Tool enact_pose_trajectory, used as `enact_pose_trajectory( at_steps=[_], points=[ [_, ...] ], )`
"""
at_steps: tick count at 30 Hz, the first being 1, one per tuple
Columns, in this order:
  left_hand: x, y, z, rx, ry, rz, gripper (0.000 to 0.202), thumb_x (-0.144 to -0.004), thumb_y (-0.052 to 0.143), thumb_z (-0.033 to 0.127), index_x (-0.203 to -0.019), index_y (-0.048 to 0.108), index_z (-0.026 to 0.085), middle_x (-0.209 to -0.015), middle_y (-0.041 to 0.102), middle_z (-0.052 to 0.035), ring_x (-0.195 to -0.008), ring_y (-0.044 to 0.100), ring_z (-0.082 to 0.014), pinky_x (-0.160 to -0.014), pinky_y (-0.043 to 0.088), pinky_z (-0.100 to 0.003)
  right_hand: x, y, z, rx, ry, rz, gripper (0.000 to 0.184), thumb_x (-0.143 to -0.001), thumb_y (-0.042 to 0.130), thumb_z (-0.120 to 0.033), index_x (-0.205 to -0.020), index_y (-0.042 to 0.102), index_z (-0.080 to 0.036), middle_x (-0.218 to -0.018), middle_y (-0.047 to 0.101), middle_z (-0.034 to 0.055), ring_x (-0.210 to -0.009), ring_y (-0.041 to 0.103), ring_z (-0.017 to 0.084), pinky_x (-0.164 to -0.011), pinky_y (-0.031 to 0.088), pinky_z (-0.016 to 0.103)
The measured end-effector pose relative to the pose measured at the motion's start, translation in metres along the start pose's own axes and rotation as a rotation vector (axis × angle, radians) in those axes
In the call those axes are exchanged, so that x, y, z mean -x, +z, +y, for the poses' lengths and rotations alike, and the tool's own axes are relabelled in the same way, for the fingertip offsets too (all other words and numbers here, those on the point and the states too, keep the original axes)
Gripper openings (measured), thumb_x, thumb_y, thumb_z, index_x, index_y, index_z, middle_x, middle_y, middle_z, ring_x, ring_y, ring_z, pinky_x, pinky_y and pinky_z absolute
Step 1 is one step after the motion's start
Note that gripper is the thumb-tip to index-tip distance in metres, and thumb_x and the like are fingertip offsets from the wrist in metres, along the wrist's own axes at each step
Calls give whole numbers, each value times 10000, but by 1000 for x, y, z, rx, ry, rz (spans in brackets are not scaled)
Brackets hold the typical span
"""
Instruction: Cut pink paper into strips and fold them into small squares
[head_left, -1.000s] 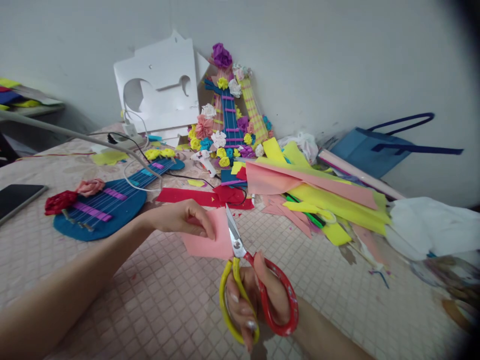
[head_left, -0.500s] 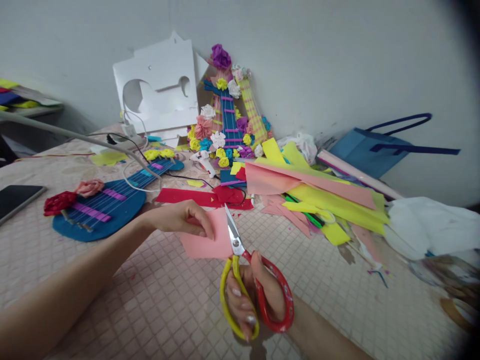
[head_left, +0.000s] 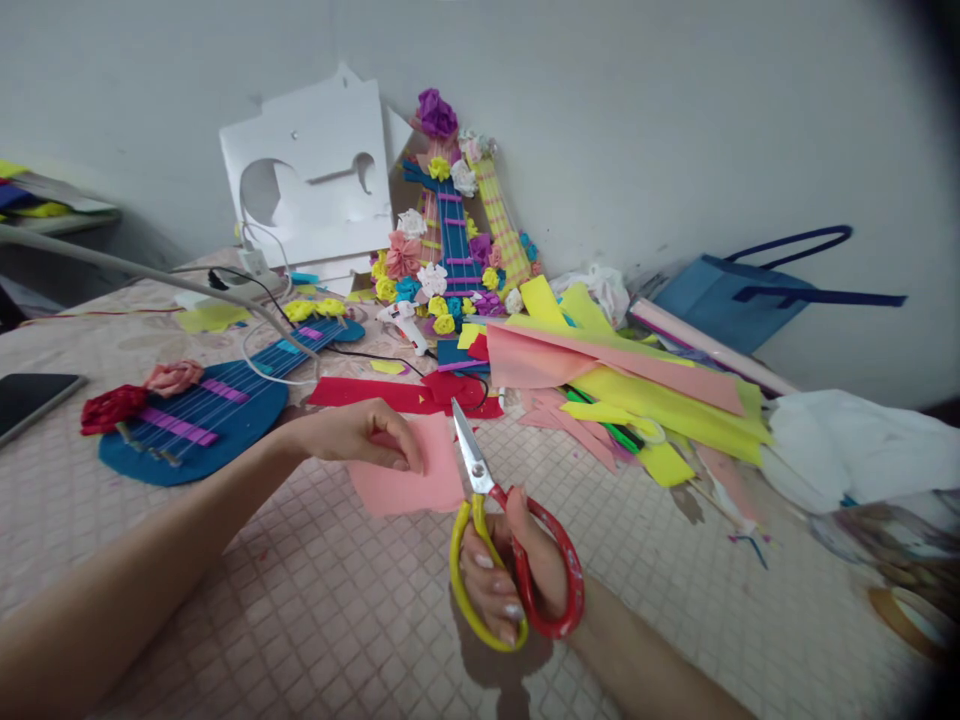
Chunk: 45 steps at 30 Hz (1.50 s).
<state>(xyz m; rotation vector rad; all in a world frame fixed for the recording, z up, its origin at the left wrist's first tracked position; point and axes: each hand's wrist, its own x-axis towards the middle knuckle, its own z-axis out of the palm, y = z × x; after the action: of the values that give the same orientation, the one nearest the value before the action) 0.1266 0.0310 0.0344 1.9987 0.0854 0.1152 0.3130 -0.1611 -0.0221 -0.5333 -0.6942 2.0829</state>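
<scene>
Bare left hand [head_left: 367,435] hides part of the pink paper sheet [head_left: 442,465]. Flat black phone [head_left: 34,405] cropped at left edge. Brown ring-shaped roll [head_left: 887,610] blurred, far right; clear plastic bag [head_left: 874,550] contents unreadable.

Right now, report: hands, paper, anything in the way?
Left hand on pink paper. Right hand gripping red-and-yellow scissors at paper's right edge. Red strip just beyond, not between.

Paper [head_left: 399,490] pink; scissor handles [head_left: 576,585] red, yellow.

Right hand [head_left: 507,540] with shiny nails [head_left: 513,610]
</scene>
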Motion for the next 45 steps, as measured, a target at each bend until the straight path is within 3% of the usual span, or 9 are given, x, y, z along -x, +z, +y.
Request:
enact_pose_trajectory(
  at_steps=[3, 7, 11, 19, 32, 34, 39, 41, 45],
  points=[
    [0, -1, -4, 32, -48, 82, 147, -808, 660, 219, -924, 729, 162, -927, 731, -86, -874, 669, -169, -783, 508, -235, 6, -7, -22, 386, -85, 328, 630, -745, 365, -810, -708, 469, -189, -483, 375, -85, -329, 324, 57, -325, 364, 196],
    [0, -1, -7, 85, -260, 265, 188, -803, 651, 308, -915, 728, 179, -945, 723, -67, -857, 652, -179, -736, 488, -243, 17, -32, -62, 1351, -208, 925, 406, -752, 579, -602, -714, 515, -203, -597, 539, -10, -527, 510, 139, -496, 403, 247],
    [0, 1, -6, 200, -385, 355, 219, -782, 656, 367, -900, 731, 198, -971, 717, -49, -889, 631, -186, -759, 462, -245, 30, -65, -89, 1953, -96, 1229, 287, -786, 570, -448, -876, 600, -178, -826, 670, 102, -779, 616, 253, -650, 434, 324],
    [-2, 8, -5, 346, -387, 342, 260, -745, 677, 416, -875, 745, 201, -978, 710, -84, -874, 630, -212, -704, 475, -262, 49, -101, -101, 2029, -168, 1205, 339, -755, 610, -346, -1013, 580, -129, -1047, 620, 148, -1014, 577, 292, -824, 449, 382],
    [-4, 13, -2, 374, -354, 312, 290, -746, 678, 418, -893, 742, 176, -970, 703, -95, -859, 632, -218, -659, 474, -260, 39, -99, -102, 1908, -463, 1087, 298, -772, 598, -332, -1028, 627, -181, -1028, 576, 131, -1056, 500, 328, -952, 365, 515],
    [-3, 15, -2, 395, -341, 302, 274, -754, 677, 401, -900, 741, 179, -990, 699, -91, -871, 630, -209, -668, 475, -251, 36, -86, -100, 1756, -511, 1040, 313, -799, 585, -398, -1019, 629, -180, -1043, 577, 139, -1086, 482, 331, -969, 347, 525],
    [-7, 24, 0, 565, -347, 335, 249, -727, 724, 361, -896, 741, 179, -969, 701, -75, -783, 628, -154, -615, 464, -210, 9, -43, -70, 958, -412, 474, 468, -859, 432, -612, -1052, 620, -229, -1010, 643, 100, -951, 603, 244, -783, 501, 392],
    [-10, 29, -2, 692, -363, 387, 271, -716, 745, 337, -937, 731, 182, -938, 703, -62, -714, 620, -118, -590, 454, -188, -8, -30, -55, 823, -379, 360, 628, -831, 304, -731, -1086, 607, -243, -1030, 647, 99, -939, 619, 244, -727, 524, 386],
    [-16, 37, -11, 867, -360, 496, 383, -669, 789, 293, -1020, 694, 174, -962, 700, -76, -753, 641, -137, -649, 480, -215, -40, -18, -37, 440, -322, 374, 474, -700, 708, -522, -1064, 615, -234, -1023, 664, 59, -874, 628, 205, -707, 521, 336]
  ],
)
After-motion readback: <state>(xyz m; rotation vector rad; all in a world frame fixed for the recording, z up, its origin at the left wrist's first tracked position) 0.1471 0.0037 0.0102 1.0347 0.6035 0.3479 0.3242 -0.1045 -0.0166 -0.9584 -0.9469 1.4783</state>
